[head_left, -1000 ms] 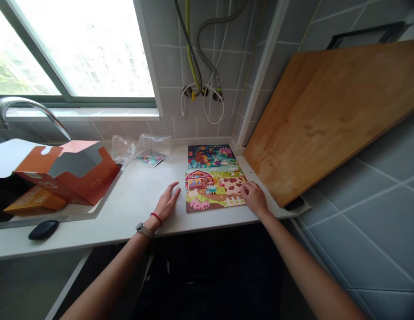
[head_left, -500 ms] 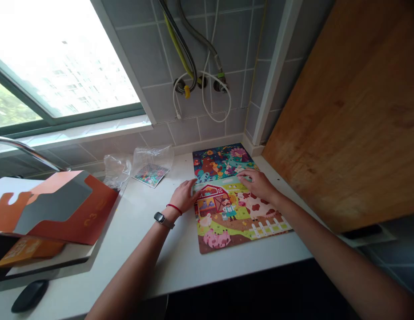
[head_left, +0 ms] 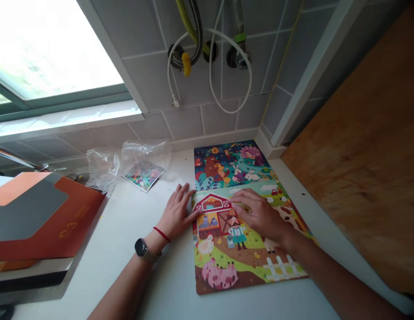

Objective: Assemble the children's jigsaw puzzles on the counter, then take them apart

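Observation:
A farm jigsaw puzzle (head_left: 223, 253) lies flat, showing a red barn, a farmer, a cow and pink pigs. Its far edge overlaps a dark forest-animal puzzle (head_left: 223, 166) behind it. At the left edge is my left hand (head_left: 176, 211), fingers extended and apart, with the thumb touching the puzzle beside the barn. My right hand (head_left: 258, 213) rests on the farm puzzle just right of the barn roof, its fingers loosely bent and their tips against the surface. It covers part of the cow. No loose piece shows in either hand.
A clear plastic bag (head_left: 145, 153) with a small picture card (head_left: 144, 174) lies at the back left, near another crumpled bag (head_left: 102, 166). An orange box (head_left: 70, 222) stands at the left. A wooden panel (head_left: 360, 169) borders the right side; hoses and cables (head_left: 193, 40) hang on the tiled wall.
My right hand has moved from the farm puzzle's far edge onto the picture near the barn roof. My left fingers have spread more. The view has come closer to the puzzles.

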Demonstrator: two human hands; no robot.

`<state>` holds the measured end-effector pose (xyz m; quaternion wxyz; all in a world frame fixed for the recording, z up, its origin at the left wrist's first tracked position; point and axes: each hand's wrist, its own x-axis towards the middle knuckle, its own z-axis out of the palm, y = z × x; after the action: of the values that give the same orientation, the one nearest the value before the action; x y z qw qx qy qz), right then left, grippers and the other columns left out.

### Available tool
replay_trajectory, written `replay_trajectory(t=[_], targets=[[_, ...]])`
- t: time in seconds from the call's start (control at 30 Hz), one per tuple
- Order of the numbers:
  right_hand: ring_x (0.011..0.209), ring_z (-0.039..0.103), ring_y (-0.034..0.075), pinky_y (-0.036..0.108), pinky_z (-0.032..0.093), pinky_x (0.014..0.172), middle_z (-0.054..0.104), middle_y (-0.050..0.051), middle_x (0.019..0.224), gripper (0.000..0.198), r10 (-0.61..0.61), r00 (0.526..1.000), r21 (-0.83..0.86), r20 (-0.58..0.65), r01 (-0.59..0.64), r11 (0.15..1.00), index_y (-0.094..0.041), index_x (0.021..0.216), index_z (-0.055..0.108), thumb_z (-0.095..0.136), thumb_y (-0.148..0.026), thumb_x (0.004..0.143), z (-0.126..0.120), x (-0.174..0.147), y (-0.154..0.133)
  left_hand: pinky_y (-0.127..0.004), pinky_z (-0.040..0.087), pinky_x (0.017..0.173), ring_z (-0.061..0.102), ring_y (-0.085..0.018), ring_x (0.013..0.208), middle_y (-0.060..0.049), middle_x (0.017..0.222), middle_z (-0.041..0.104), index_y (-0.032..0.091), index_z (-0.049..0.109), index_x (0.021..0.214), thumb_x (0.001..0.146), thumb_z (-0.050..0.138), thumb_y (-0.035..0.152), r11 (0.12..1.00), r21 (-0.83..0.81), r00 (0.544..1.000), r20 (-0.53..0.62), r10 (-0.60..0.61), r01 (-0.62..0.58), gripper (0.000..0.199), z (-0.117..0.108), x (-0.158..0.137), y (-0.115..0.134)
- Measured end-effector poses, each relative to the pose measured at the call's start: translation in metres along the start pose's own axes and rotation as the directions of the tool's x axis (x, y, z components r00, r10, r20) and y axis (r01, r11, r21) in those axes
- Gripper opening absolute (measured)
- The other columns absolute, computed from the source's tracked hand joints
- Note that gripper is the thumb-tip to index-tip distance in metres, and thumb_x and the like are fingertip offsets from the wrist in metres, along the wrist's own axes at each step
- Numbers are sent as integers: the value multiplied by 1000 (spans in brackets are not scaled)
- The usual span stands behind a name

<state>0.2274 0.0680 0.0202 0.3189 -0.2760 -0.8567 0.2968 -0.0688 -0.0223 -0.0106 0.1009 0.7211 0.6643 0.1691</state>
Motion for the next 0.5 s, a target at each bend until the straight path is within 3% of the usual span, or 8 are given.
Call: replay_trajectory(t=[0.2,0.5], targets=[[102,64,23,38,55,89,72,8,103,17,-17,998,21,63,15,1000,-22,106,72,57,-20,98,9,0,-14,-60,30,121,23,-39,155,-18,163,36,22,53,138,92,61,60,997,-59,998,39,-44,46,60,-4,2,5],[100,70,23,38,55,91,75,8,102,19,23,999,-38,25,-22,999,-23,102,77,59,-26,96,14,4,-4,-63,33,117,29,-40,152,-17,157,45,24,52,137,89,67,57,993,-117,999,-28,-21,18,60,2,4,0]])
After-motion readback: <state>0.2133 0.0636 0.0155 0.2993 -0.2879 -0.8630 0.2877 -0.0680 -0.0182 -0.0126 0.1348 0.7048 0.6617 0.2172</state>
